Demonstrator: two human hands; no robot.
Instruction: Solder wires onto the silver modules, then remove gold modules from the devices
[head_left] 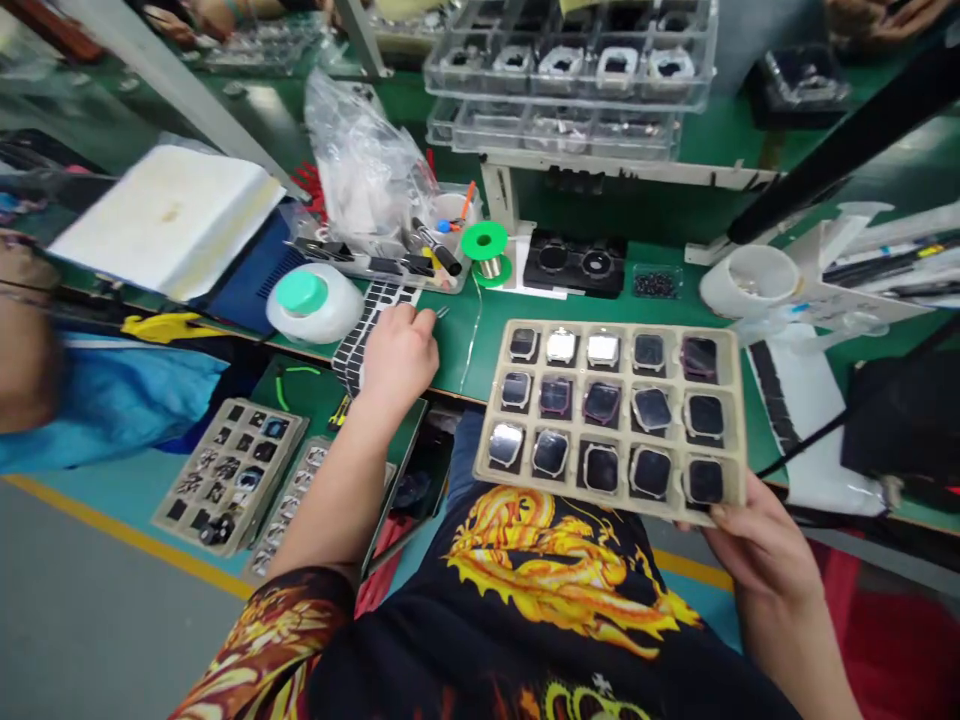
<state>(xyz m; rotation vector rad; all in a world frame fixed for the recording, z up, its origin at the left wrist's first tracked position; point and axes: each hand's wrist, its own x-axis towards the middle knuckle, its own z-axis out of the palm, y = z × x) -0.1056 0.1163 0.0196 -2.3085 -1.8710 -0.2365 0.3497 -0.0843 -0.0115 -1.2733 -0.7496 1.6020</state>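
Observation:
My right hand grips the lower right corner of a beige compartment tray, thumb on its rim. Each pocket of the tray holds a square watch case with a dark or shiny face, such as this watch case. The tray is tilted toward me above the bench's front edge. My left hand is closed, resting over a sheet of black square stickers. Thin metal prongs, apparently tweezers, poke out beside its fingers; the rest is hidden. A white bottle with a green cap stands left of this hand.
A green-flanged wire spool, a black fixture, a small box of dark parts and a white cup line the bench. Clear stacked trays sit above. Lower left is another parts tray. A co-worker's arm is at left.

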